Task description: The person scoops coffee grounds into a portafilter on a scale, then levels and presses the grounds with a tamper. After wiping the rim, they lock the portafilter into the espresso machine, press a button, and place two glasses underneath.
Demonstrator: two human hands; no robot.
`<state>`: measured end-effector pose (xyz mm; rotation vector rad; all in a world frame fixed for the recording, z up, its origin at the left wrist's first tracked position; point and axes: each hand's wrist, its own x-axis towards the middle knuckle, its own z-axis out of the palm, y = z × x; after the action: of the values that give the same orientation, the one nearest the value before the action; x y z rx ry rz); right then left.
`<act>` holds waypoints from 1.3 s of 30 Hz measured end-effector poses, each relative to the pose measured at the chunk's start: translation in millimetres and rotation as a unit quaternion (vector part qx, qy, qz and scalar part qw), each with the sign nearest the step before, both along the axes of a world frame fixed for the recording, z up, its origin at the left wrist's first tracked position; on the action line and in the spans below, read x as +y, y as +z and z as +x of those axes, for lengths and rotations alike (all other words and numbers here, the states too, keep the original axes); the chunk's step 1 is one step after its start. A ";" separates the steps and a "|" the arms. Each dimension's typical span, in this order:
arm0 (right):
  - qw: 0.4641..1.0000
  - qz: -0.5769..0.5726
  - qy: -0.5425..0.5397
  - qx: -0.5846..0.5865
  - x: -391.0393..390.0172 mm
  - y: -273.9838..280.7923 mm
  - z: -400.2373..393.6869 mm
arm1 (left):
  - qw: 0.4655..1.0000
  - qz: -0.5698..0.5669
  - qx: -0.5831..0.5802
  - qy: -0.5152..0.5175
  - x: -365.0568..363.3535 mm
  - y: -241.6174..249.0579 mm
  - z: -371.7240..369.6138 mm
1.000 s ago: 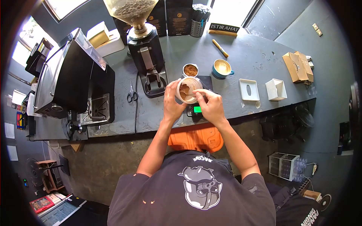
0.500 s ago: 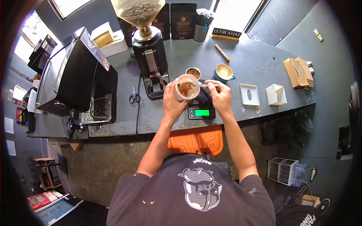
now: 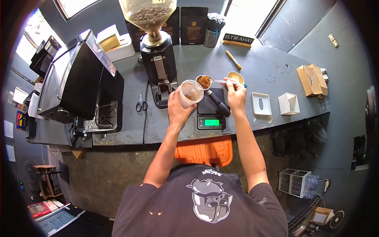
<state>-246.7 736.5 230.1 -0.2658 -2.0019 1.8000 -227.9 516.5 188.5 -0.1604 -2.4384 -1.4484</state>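
My left hand [image 3: 178, 110] is wrapped round a clear plastic cup [image 3: 191, 94], tilted, with a little brown ground coffee inside. Between the fingers of my right hand [image 3: 237, 100] is a metal spoon [image 3: 221, 81], its bowl over the coffee-filled basket of a portafilter. That portafilter [image 3: 218, 104] rests on a black digital scale [image 3: 203, 107] with a lit green display, its dark handle angled towards me. Just beyond my right fingers, partly covered by them, stands a blue cup of milky coffee [image 3: 235, 76].
A grinder [image 3: 158, 61] with a bean hopper stands behind my left hand, scissors [image 3: 141, 103] beside its cable. The espresso machine [image 3: 79, 79] is at the left. White holders [image 3: 261, 103] and a cardboard box [image 3: 312, 81] lie right; a marker-like stick [image 3: 233, 60] is farther back.
The spoon has moved out of the plastic cup to above the portafilter basket. My left hand has shifted the cup slightly left and down, uncovering more of the portafilter.
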 end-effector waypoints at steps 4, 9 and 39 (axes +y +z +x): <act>0.990 0.139 -0.018 -0.013 -4.3 -9.8 -4.5 | 1.000 0.003 -0.004 0.007 -4.9 -4.3 2.6; 0.940 0.315 0.060 0.116 -12.2 3.0 9.5 | 1.000 0.002 -0.007 -0.004 -10.8 -4.7 4.4; 0.930 0.346 0.098 0.074 -9.8 9.7 12.0 | 1.000 0.012 0.005 -0.018 -17.3 -4.5 14.0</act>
<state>-234.7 726.7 239.7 0.2884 -2.4573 1.0562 -214.0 499.2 184.0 -0.2077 -2.4209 -1.4885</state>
